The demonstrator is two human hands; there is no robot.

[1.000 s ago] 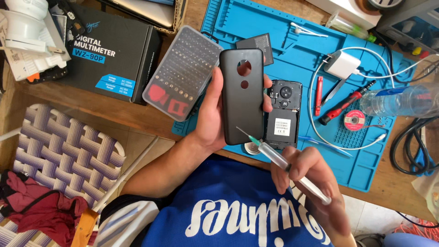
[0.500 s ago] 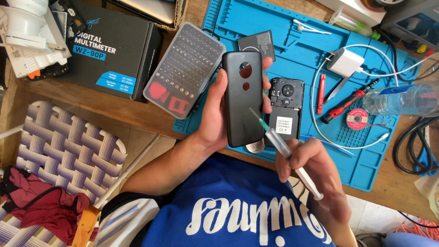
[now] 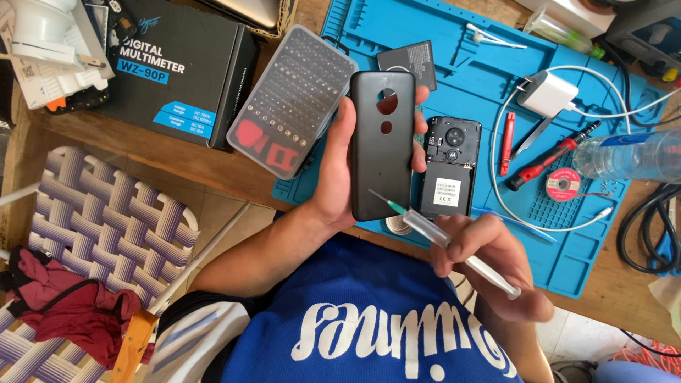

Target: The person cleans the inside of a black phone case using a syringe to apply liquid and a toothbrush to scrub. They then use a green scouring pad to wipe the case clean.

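Left hand (image 3: 339,170): closed around black phone back cover (image 3: 381,145), thumb along left edge, fingertips visible at right edge; held upright above blue work mat (image 3: 461,78).
Right hand (image 3: 489,259): pinched on clear syringe (image 3: 443,241), green-hubbed needle tip touching or just short of cover's lower right; cannot tell which.
Back cover: matte black, rounded corners, large round cut-out near top, smaller oval cut-out below.
Opened phone (image 3: 448,167): flat on mat, just right of cover, black internals and white label exposed.
Battery (image 3: 408,57): on mat, beyond cover, partly hidden by it.
Bit case (image 3: 291,99): left of hand, overlapping mat edge.
Hidden: cover's inner face; syringe contents; object under syringe barrel indistinct.
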